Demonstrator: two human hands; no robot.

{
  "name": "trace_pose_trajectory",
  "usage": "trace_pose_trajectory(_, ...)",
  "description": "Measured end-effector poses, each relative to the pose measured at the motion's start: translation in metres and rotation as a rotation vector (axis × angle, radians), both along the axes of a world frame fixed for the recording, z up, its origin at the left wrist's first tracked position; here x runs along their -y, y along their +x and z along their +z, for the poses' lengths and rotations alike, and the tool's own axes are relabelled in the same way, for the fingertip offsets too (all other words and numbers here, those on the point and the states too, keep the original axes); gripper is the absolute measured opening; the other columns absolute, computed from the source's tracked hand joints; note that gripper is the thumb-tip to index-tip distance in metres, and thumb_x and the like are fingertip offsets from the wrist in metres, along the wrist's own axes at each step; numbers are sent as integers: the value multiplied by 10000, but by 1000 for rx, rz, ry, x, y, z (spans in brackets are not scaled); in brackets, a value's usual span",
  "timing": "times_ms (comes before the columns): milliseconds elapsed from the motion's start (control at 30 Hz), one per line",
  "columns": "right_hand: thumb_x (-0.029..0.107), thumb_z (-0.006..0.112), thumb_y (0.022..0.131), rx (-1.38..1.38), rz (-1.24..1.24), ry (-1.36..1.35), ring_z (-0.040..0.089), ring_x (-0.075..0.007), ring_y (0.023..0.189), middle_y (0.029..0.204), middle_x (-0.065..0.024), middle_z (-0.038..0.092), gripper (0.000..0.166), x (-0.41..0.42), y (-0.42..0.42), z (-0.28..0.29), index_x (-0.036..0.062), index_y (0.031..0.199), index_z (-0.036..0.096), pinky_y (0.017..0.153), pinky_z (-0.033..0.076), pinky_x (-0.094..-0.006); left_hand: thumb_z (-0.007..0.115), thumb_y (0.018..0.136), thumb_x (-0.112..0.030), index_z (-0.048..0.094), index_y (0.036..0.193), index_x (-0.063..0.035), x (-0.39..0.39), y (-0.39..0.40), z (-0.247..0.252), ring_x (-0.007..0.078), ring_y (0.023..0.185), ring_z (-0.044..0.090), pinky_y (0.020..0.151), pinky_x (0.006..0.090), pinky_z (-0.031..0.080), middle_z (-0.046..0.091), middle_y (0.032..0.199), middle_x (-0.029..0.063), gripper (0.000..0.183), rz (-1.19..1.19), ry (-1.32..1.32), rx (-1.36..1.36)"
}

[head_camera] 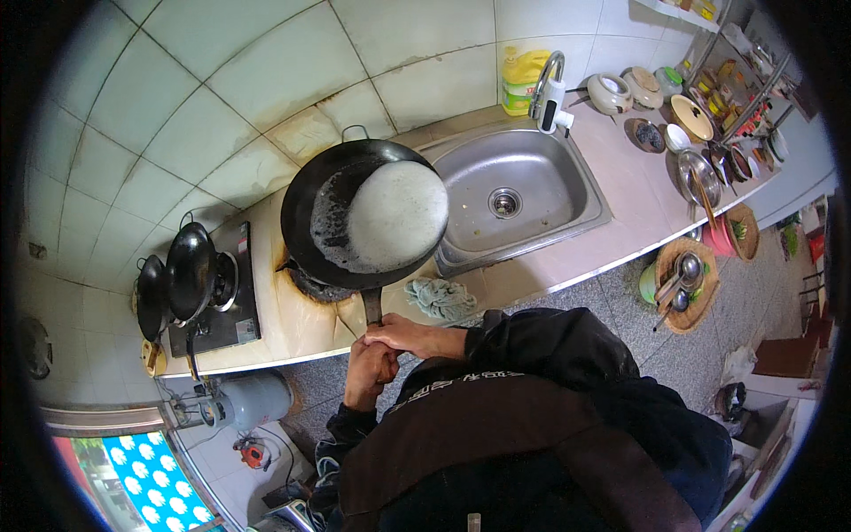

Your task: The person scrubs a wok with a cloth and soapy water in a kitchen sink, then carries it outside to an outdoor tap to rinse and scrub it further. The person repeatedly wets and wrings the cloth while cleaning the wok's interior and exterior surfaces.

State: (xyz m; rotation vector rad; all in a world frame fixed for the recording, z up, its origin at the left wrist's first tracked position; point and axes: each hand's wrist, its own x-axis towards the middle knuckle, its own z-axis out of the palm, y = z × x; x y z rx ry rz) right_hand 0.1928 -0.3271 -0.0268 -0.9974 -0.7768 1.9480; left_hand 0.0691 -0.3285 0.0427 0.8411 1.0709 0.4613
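A large black wok [299,199] is held over the counter between a burner and the sink, its right rim above the sink's left edge. It leans to the right, with white foamy liquid [399,216] gathered on that side. Both hands are closed on the wok's handle [372,306]. My right hand [409,334] lies across the handle, nearer the pan. Just below it, my left hand [372,369] wraps the handle's end, which the fingers hide. A crumpled pale green cloth [441,298] rests on the counter right of the handle.
The steel sink [565,179] has a tap [550,100] behind it and a yellow jug [522,83] alongside. Two more woks [191,272] stand at the left stove. Bowls and jars [610,93] line the right counter. Under the counter sits a gas cylinder [252,399].
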Motion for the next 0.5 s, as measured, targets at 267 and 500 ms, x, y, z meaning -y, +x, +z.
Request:
trace_pose_trajectory(267, 233, 571, 917, -69, -71, 8, 571, -111, 687, 773, -38, 630, 267, -3, 24, 4, -9, 894, 680, 583, 443, -267, 499, 888, -87, 573, 820, -7, -17, 14, -16, 166, 460, 521, 415, 282, 417, 557, 636, 74, 129, -103, 77, -62)
trace_pose_trajectory(500, 254, 544, 927, -183, -83, 86, 555, -104, 635, 747, -36, 620, 309, -4, 39, 15, -26, 892, 669, 538, 429, -263, 494, 883, -75, 567, 776, -17, -25, 29, -6, 153, 454, 501, 416, 281, 402, 546, 625, 68, 142, -141, 129, -212)
